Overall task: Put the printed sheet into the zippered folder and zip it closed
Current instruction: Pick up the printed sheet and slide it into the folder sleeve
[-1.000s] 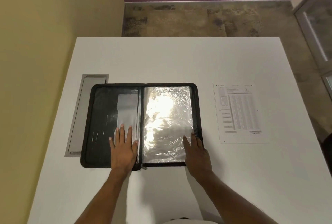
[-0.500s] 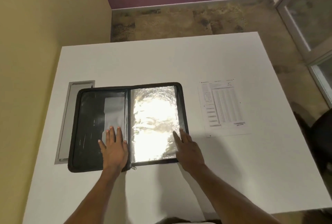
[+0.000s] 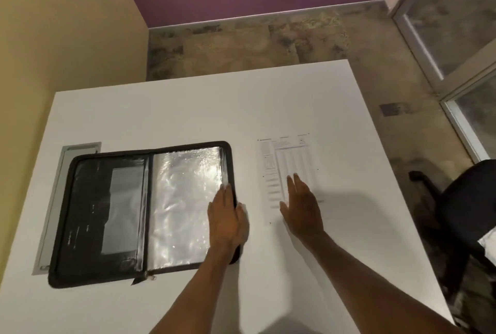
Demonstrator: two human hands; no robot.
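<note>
A black zippered folder (image 3: 88,207) lies open and flat on the white table (image 3: 188,103), its right half a shiny clear plastic sleeve (image 3: 182,199). My left hand (image 3: 224,218) rests flat, fingers together, on the folder's right edge. To the right lies the printed sheet (image 3: 284,164), covered with tables of small print. My right hand (image 3: 302,205) lies flat and open on the lower part of the sheet, covering it there. A zipper pull (image 3: 139,278) sticks out at the folder's near edge by the spine.
A grey metal cable hatch (image 3: 53,213) is set into the table, partly under the folder's left side. A dark office chair (image 3: 461,207) stands off the table's right edge. A yellow wall runs along the left, and glass panels stand at far right.
My left hand moved from the folder's left half to its right edge. My right hand left the folder and came down on the printed sheet. The camera view shifted rightward.
</note>
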